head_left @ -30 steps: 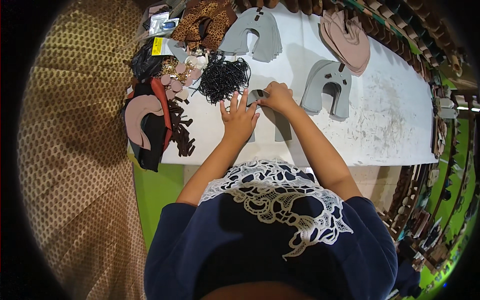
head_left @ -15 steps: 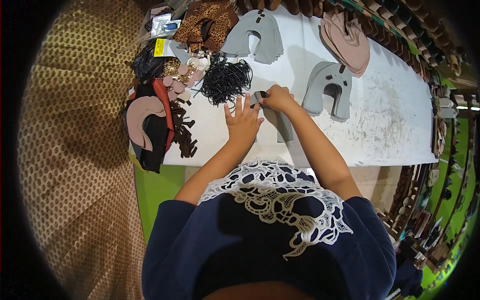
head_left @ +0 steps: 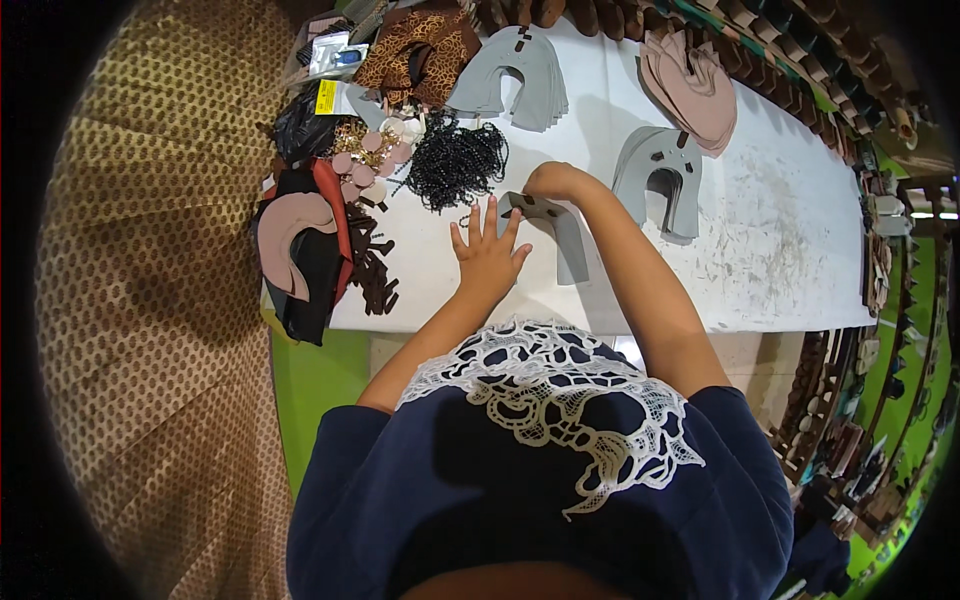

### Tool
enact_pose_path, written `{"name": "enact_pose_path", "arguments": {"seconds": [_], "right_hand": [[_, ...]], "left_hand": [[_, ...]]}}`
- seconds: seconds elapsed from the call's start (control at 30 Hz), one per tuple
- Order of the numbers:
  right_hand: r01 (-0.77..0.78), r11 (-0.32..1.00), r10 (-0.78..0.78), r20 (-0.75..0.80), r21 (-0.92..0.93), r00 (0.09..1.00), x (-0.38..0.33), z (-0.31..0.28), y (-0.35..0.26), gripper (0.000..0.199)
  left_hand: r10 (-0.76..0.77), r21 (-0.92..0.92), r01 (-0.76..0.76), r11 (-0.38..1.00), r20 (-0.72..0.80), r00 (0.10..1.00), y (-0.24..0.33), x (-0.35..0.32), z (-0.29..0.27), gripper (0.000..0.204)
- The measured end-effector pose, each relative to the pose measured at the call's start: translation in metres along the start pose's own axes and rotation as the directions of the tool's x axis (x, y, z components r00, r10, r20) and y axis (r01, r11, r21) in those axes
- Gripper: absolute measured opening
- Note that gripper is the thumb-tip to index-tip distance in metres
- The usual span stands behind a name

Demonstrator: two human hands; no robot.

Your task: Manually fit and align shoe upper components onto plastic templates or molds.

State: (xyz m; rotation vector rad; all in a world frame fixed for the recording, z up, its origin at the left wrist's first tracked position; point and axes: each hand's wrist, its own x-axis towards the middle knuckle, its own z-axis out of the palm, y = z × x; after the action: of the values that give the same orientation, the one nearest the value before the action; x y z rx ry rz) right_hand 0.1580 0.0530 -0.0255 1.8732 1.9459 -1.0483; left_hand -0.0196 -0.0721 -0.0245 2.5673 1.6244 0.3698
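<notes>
white scuffed worktable — green floor below | left hand flat, fingers spread, beside grey L-shaped cut piece | right hand curled, pinching its top end — black bead pile nearby

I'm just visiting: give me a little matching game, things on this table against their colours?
Things:
1. heap of beads
2. cut piece under the hands
3. stack of pieces at the far right
4. patterned cloth

Colours:
a. pink
b. brown with dark spots
c. black
d. grey

Pairs: 1-c, 2-d, 3-a, 4-b
</notes>
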Motion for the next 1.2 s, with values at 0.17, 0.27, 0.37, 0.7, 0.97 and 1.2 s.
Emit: {"name": "enact_pose_path", "arguments": {"seconds": [0.17, 0.27, 0.37, 0.7, 0.97, 1.2], "right_hand": [[-0.022, 1.0, 0.021, 0.05, 0.001, 0.999, -0.042, -0.024, -0.042, 0.021], [0.02, 0.988, -0.031, -0.07, -0.153, 0.997, -0.047, -0.022, -0.046, 0.015], [0.058, 0.972, -0.069, -0.044, -0.228, 0.997, -0.053, -0.02, -0.048, 0.014], [0.093, 0.932, -0.194, -0.267, -0.349, 0.944, -0.049, -0.001, -0.041, 0.011], [0.154, 0.857, -0.312, -0.258, -0.492, 0.915, -0.056, -0.005, -0.044, 0.01], [0.144, 0.842, -0.324, -0.273, -0.52, 0.906, -0.058, -0.006, -0.047, 0.011]], "left_hand": [[-0.026, -0.029, 0.026, 0.999, 0.025, 0.999, -0.006, -0.006, 0.002, 0.054], [-0.01, -0.063, 0.008, 0.998, -0.028, 1.0, -0.004, -0.004, 0.001, 0.049], [-0.021, -0.055, 0.024, 0.998, 0.055, 0.998, -0.005, -0.004, 0.0, 0.043], [-0.008, -0.08, 0.006, 0.997, -0.023, 1.0, -0.005, -0.004, 0.002, 0.048], [-0.02, -0.029, 0.019, 0.999, -0.03, 0.999, -0.007, -0.005, 0.004, 0.056], [-0.01, -0.046, 0.009, 0.999, -0.021, 1.0, -0.006, -0.005, 0.001, 0.052]]}}
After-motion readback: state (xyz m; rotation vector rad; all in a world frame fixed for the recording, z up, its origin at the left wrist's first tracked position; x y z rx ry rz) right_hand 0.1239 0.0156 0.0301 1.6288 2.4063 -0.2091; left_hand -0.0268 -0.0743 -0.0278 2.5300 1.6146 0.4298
